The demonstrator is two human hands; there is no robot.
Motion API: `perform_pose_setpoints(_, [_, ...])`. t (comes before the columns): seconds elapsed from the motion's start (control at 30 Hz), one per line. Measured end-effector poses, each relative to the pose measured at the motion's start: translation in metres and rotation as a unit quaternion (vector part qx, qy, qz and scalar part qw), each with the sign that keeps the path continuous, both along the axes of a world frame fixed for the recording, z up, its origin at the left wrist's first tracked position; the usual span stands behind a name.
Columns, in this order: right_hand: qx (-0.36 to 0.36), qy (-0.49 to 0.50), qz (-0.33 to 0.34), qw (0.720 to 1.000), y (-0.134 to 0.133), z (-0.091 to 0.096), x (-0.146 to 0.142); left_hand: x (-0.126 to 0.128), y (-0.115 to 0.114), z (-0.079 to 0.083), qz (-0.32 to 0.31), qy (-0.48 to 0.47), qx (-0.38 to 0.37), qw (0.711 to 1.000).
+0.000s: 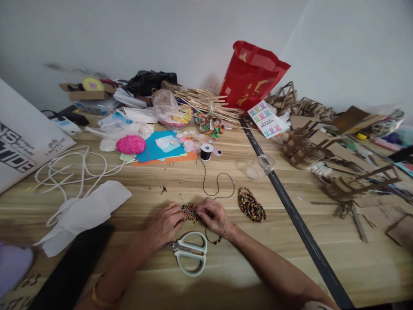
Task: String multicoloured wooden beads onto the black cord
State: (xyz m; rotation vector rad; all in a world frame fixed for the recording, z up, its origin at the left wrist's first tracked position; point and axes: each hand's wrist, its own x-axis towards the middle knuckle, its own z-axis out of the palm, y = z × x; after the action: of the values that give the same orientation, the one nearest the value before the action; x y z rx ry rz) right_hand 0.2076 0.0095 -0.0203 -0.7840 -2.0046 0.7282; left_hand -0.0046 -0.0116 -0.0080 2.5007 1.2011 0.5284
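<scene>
your left hand (167,221), grip unclear, curls at nine o'clock of the multicoloured round-bead pile (190,213), likely stopping rollaways; your right hand (215,215) pinches something hidden at three.

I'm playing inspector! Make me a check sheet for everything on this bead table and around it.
Surface: wooden table, black strip across it.
Job's things: bead cluster, coiled bead string, black cord spool, scissors.
Clutter: pink yarn, thin sticks, woven baskets.
Grips: bare hands; left grip and right grip at the bead cluster, exact hold hidden.
Cables: white cable, loosely looped.
Surroundings: wall behind, red bag before it.
</scene>
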Motion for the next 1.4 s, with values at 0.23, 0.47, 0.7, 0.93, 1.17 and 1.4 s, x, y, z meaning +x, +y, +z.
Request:
perform_pose_setpoints(0.23, [0.003,-0.002,0.0,1.0,0.0,0.003,-0.001,0.001,0.0,-0.004,-0.012,0.021,0.029,0.999])
perform_pose_setpoints(0.47, [0.02,0.001,0.001,1.0,0.0,0.001,-0.001,0.004,0.001,0.006,0.03,-0.08,-0.002,0.996])
perform_pose_setpoints(0.7, [0.049,-0.01,0.013,0.999,-0.001,0.003,-0.001,0.007,0.004,0.011,0.118,-0.219,-0.203,0.947])
perform_pose_setpoints(0.93, [0.09,-0.037,0.019,0.995,-0.008,0.004,-0.002,0.008,0.005,0.007,0.119,-0.311,-0.308,0.891])
perform_pose_setpoints(1.17, [0.118,-0.039,0.025,0.992,-0.008,0.009,-0.003,0.008,0.005,0.005,0.118,-0.325,-0.329,0.879])
perform_pose_setpoints(1.4, [0.128,-0.059,0.036,0.989,-0.007,0.01,-0.002,0.011,0.006,0.005,0.129,-0.339,-0.338,0.868])
